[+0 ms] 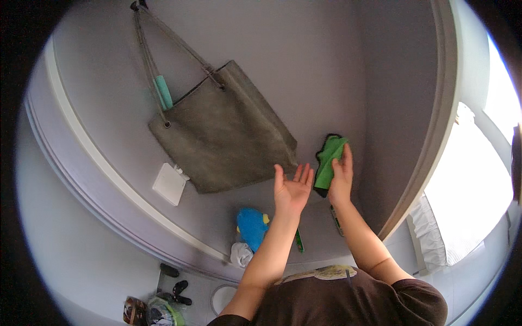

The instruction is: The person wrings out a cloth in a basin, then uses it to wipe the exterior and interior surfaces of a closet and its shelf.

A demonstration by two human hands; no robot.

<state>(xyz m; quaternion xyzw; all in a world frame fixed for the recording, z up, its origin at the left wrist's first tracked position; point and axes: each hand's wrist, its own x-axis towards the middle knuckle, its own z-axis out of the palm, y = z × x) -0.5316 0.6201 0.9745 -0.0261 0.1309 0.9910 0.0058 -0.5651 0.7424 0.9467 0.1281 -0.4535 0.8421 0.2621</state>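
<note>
My right hand [341, 182] grips a green cloth [329, 163], folded or bunched, against the grey wall; a dark edge shows around the cloth, and I cannot tell whether it is shadow or a backing. Palm up and fingers spread, my left hand [293, 190] is raised beside it with nothing in it. Just above the left hand is the lower right corner of a grey-brown tote bag [223, 130]. The bag hangs tilted by rope handles from a dark hook [138, 5], and a teal cylindrical thing [163, 92] sticks out of its top.
A white plate-like box [170, 185] sits by the bag's lower left. Below are a blue plush-like thing [252, 228], a crumpled white cloth [241, 254] and a narrow green item [299, 242]. Dark slippers [180, 288] lie lower left. A white-covered bed [467, 190] stands at right, past the wall's pale edge.
</note>
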